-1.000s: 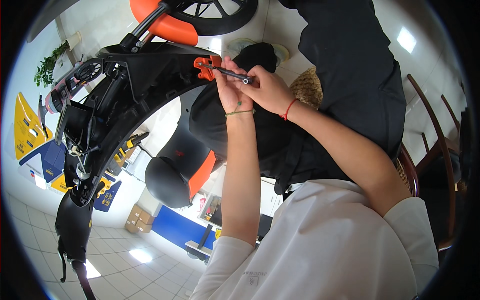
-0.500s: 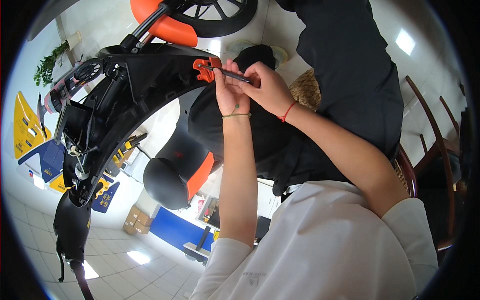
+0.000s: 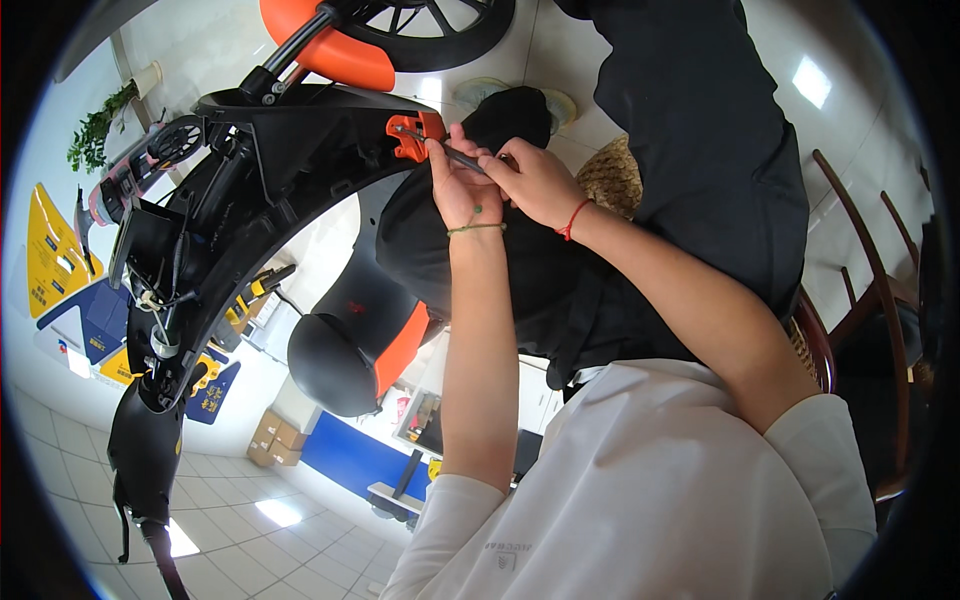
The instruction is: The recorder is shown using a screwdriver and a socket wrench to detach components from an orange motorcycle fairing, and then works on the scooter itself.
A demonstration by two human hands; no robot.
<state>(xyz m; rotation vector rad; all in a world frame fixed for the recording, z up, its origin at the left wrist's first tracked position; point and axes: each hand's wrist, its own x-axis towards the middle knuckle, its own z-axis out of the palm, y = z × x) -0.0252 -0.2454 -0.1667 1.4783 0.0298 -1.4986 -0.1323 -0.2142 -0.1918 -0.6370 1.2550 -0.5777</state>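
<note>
A slim dark screwdriver reaches to an orange plastic hook-like piece on the black scooter's curved panel. My right hand is closed around the handle end, its thumb and fingers pinching it. Palm up beneath the tool, my left hand has its thumb on the near side and its fingers curled at the far side of the shaft. The tip lies at the orange piece; exactly what it touches is too small to tell.
An orange fender and black wheel lie beyond the panel. The black scooter seat is left of my left forearm. A woven stool stands by my leg, and a wooden chair to the right.
My right hand has shifted slightly and turned its grip on the screwdriver. My left fingers have curled in more. The orange piece stays in place.
</note>
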